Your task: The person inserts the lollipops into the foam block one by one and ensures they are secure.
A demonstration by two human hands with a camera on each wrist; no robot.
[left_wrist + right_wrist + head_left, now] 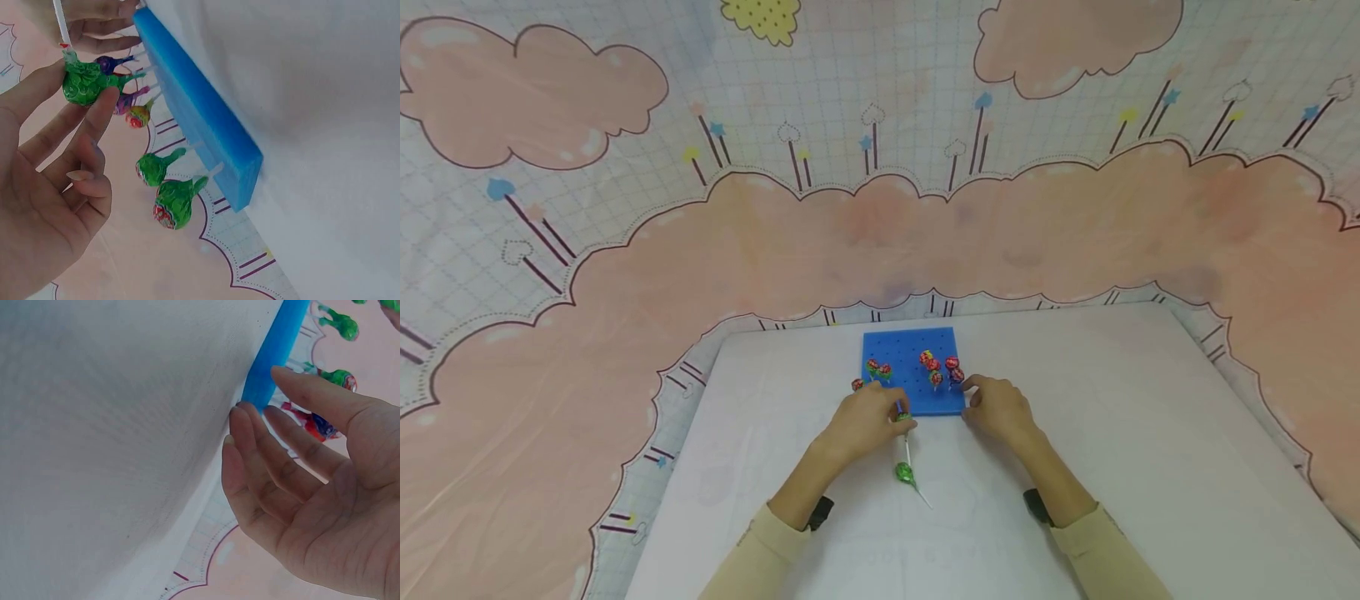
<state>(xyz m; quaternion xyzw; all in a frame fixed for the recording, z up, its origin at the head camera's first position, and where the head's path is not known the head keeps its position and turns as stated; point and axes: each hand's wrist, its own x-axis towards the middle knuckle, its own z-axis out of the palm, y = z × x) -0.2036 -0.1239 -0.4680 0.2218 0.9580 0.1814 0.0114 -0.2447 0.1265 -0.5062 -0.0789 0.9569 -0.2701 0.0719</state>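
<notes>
My left hand (867,419) pinches a green-wrapped lollipop (84,86) by its candy head, the white stick pointing away from the board. In the head view this hand is over the front left of a blue pegboard (910,343) with small holes. At the board's front right corner is my right hand (1000,408), its relaxed, bent fingers touching the edge. Lollipops stand by their sticks in the board: green-and-red ones (174,203) at left, and a mixed group (935,377) at right. Another green lollipop (905,473) lies on the table in front.
A white-covered table (1150,467) spreads around the board. Beyond it hangs a cloth backdrop (880,242) with pink clouds. A red lollipop head (857,384) shows beside the left hand, at the board's left edge. Dark straps (821,513) sit on both wrists.
</notes>
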